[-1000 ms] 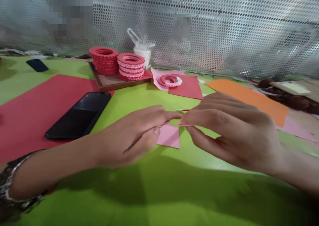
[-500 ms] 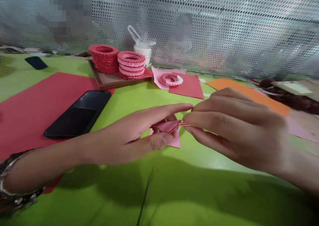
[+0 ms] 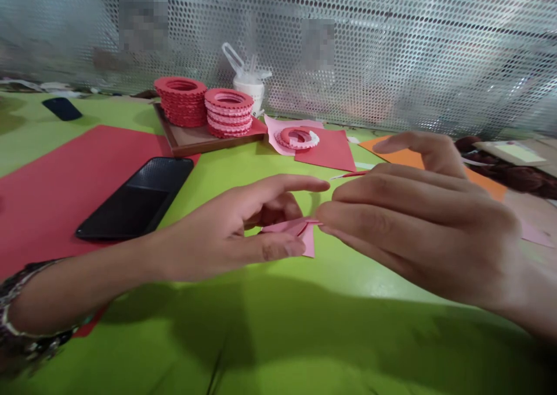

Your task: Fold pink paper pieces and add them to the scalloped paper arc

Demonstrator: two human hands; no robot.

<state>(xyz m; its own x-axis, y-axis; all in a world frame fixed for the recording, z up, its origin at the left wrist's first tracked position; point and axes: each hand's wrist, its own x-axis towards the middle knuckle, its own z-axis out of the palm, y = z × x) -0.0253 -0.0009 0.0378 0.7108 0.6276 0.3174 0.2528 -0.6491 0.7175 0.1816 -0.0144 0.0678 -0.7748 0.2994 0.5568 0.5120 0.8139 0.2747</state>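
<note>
My left hand holds a small folded piece of pink paper between thumb and fingers, its index finger stretched out above. At the paper's right end, my right hand pinches the tip with thumb and fingertips; its raised finger is bent at the top. A thin red stick with a pale pointed tip shows just behind the right hand's fingers. Whether that hand holds it, I cannot tell. Under the folded piece, a flat pink paper lies on the green table.
Behind stand stacks of red rings and red-and-pink rings on a brown tray. Further right are a loose ring, a red sheet and orange paper. A phone lies on a large red sheet at left.
The right hand has lifted one finger, and the red stick now shows behind it. The left index finger has risen off the paper, which sits slightly lower and flatter.
</note>
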